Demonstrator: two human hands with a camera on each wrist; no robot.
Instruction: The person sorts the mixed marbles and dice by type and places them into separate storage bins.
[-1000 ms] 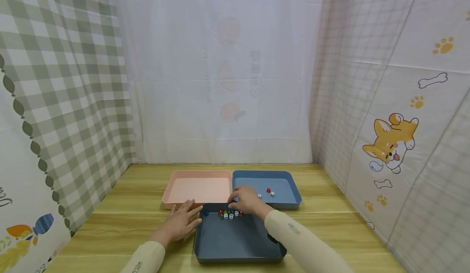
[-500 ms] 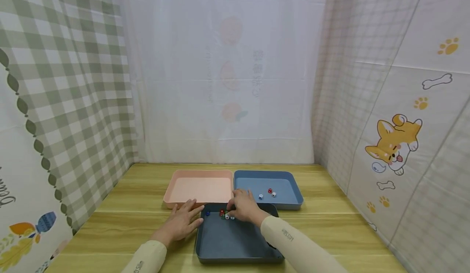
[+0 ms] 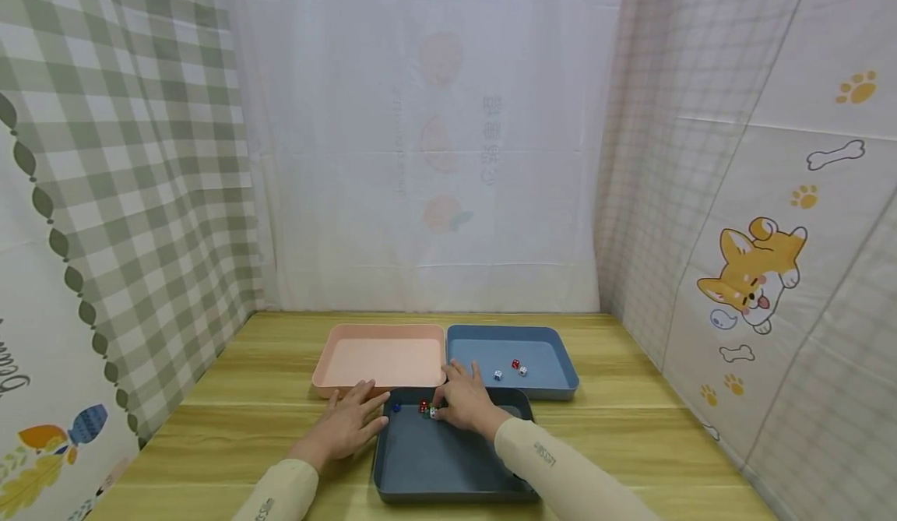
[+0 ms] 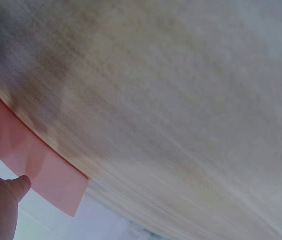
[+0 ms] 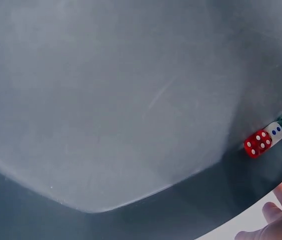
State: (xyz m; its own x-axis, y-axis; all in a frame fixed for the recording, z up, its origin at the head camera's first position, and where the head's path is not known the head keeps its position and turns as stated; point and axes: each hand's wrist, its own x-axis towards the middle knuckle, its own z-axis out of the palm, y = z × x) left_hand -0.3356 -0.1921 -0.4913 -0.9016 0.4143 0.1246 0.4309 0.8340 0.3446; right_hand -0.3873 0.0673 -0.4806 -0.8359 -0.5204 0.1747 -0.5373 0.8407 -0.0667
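Inside a dark grey-blue tray (image 3: 455,459), a small group of red, white and green dice (image 3: 424,407) lies near the far wall, with a blue die (image 3: 396,407) apart to the left. My right hand (image 3: 466,404) reaches over that wall, its thumb and index fingertips at the group beside a white die (image 3: 433,413). Whether they pinch a die is hidden. In the right wrist view a red die (image 5: 257,143) and white dice stand in a row. My left hand (image 3: 342,427) lies with spread fingers by the tray's left rim, fingertips near the pink tray (image 3: 381,330).
Behind the dark tray stand the pink tray and, to its right, a blue tray (image 3: 504,330) holding a red die (image 3: 515,364) and two white dice. All rest on a wood-grain table (image 3: 231,412), with fabric hanging around its back and sides.
My right hand has lowered slightly and shifted left and nearer, now covering dice that showed before at the right of the group. My left hand has stayed at the dark tray's side.
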